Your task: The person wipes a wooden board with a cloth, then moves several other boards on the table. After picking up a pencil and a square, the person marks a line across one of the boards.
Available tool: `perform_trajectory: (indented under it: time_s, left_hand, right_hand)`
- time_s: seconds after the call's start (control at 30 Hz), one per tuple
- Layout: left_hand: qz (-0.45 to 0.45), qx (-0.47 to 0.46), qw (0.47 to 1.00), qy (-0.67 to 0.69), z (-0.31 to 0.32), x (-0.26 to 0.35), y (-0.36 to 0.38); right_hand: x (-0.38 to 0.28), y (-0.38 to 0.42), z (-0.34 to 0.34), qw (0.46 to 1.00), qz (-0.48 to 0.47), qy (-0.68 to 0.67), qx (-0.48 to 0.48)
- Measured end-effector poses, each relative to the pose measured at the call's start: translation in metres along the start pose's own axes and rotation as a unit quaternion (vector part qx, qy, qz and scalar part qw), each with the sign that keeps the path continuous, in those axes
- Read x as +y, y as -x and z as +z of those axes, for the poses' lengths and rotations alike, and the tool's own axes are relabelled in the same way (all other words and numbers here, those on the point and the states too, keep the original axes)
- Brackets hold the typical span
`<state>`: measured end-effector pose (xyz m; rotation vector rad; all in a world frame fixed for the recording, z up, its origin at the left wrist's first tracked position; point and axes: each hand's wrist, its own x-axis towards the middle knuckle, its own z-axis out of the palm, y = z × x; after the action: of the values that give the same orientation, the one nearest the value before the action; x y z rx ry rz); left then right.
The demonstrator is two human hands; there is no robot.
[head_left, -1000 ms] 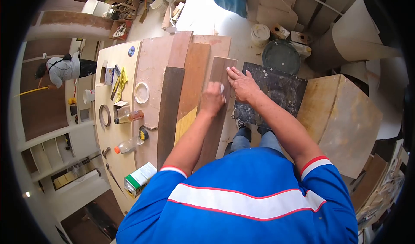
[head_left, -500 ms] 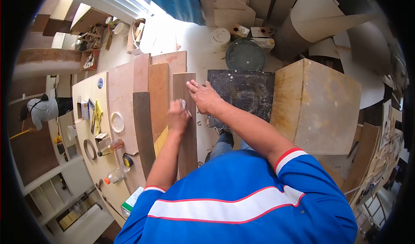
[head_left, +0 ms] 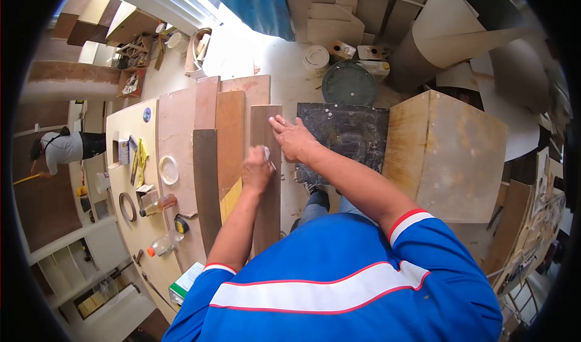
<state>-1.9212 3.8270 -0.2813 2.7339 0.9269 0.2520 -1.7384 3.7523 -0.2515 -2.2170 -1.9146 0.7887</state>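
A long brown wooden board (head_left: 264,209) runs away from my body along the near edge of the workbench. My left hand (head_left: 258,171) is closed around a crumpled white cloth or paper wad (head_left: 267,154), which is at the board's surface. The hand is slightly blurred by motion. Farther up, my right hand (head_left: 293,139) rests with its fingers stretched out on the board's right side near the far end. Other wooden strips, one orange-brown (head_left: 230,124) and one dark brown (head_left: 206,178), lie to the left of the board.
The workbench (head_left: 124,178) holds a yellow glove (head_left: 142,157), a white lid (head_left: 169,170), a tape roll (head_left: 127,207), bottles (head_left: 163,244) and a tape measure (head_left: 181,224). At right stand a black panel (head_left: 345,136) and a wooden box (head_left: 466,154). A person (head_left: 60,147) works at far left.
The whole view has shifted slightly right and down. My left hand, still closed on the white wad, shows small motion over the board. My right hand keeps its place on it.
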Motion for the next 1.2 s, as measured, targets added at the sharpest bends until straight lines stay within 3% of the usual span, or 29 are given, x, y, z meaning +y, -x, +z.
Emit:
perform_trajectory:
  time_s: [0.1,0.2,0.4,0.53,0.67,0.73,0.87,0.97,1.1,1.2]
  left_hand:
    - [0.017,0.047,0.999,0.002,0.023,-0.009,-0.078]
    - [0.007,0.062,0.998,-0.002,0.023,-0.005,-0.105]
    - [-0.002,0.004,0.999,0.034,-0.006,0.010,0.003]
    - [0.029,0.007,0.999,0.040,-0.003,0.004,-0.038]
    - [-0.001,0.044,0.998,0.035,0.027,-0.007,-0.109]
    - [-0.010,0.040,0.998,0.040,0.024,-0.010,-0.101]
    - [-0.021,-0.002,0.999,0.044,-0.004,0.001,-0.002]
    - [0.011,0.007,0.998,0.062,-0.001,-0.005,-0.001]
    - [-0.004,0.050,0.998,0.037,0.027,-0.015,-0.096]
    - [0.028,0.059,0.997,0.042,0.030,-0.024,-0.090]
  right_hand:
    - [0.000,0.002,0.000,1.000,0.006,-0.010,0.006]
    - [-0.007,0.005,-0.010,1.000,0.003,0.003,-0.031]
    - [-0.005,0.004,-0.014,1.000,-0.001,0.019,-0.022]
    - [-0.004,0.006,-0.012,1.000,-0.009,0.008,-0.003]
    - [-0.005,0.003,-0.006,1.000,-0.002,0.017,-0.004]
    - [-0.005,0.004,-0.008,1.000,-0.004,0.010,0.001]
    - [-0.005,0.003,-0.011,1.000,-0.001,0.014,-0.015]
    - [-0.004,0.006,-0.013,1.000,-0.008,0.007,-0.009]
    - [-0.006,0.004,-0.004,1.000,0.003,0.000,0.003]
    - [-0.006,0.004,-0.005,1.000,0.003,0.005,0.000]
